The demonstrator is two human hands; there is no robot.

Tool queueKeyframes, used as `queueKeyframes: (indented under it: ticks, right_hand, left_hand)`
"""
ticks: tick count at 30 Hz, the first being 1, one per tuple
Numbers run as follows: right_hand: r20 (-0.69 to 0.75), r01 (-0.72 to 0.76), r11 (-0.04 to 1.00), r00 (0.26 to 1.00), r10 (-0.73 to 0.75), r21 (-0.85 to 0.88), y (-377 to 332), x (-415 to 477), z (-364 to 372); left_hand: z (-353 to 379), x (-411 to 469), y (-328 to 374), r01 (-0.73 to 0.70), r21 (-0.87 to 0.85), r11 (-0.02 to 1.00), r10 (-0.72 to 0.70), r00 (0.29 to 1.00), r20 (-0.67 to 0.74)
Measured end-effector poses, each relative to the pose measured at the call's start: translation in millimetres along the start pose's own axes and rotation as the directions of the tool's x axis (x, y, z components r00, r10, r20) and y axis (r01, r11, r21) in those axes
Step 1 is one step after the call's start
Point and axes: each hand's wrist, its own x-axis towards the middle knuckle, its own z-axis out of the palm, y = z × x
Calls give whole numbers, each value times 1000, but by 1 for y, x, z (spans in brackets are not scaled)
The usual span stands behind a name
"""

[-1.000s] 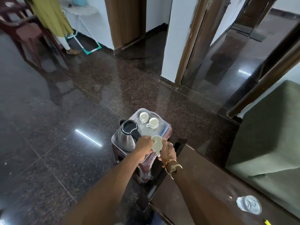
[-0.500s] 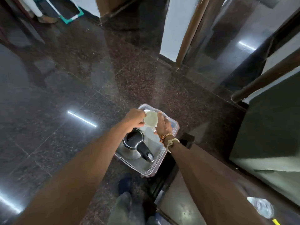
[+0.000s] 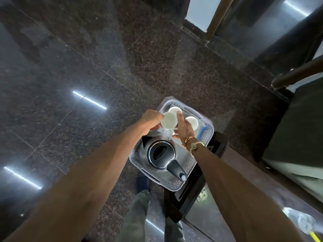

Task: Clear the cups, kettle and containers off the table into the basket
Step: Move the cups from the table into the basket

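Both hands over the far end of the basket (image 3: pixel 208 135), gripping one white cup (image 3: pixel 168 120) between them — left hand (image 3: pixel 151 119) with fingers closed on its left side, right hand (image 3: pixel 185 127) with fingers curled against its right. Two more white cups (image 3: pixel 192 121) in the basket just beyond, one half hidden. Steel kettle (image 3: pixel 160 155) with black lid and handle upright in the near end. Basket beside the dark desk (image 3: pixel 248 173) — above granite floor (image 3: pixel 87 58).
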Motion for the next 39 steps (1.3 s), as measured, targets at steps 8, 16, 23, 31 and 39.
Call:
queueKeyframes:
  ticks: [8, 16, 23, 31, 39]
  right_hand:
    - [-36, -35, 990, 999, 40, 136, -4, 0, 6]
    - [-28, -31, 988, 999, 35, 149, -6, -6, 8]
    - [-60, -33, 999, 998, 35, 32, -1, 3, 12]
    - [24, -73, 997, 997, 74, -34, -8, 9, 8]
    - [7, -43, 991, 999, 44, -124, -1, 16, 14]
  left_hand:
    - [-1, 21, -19, 70, 38, 997, -70, 998, -1]
    - [-8, 19, -17, 65, 4, 998, -65, 998, 12]
    - [-14, 11, -10, 18, -33, 999, -16, 999, 37]
    - [-7, 17, -17, 46, 12, 999, -47, 999, 27]
    - [5, 36, -23, 104, 2, 995, -104, 992, 70]
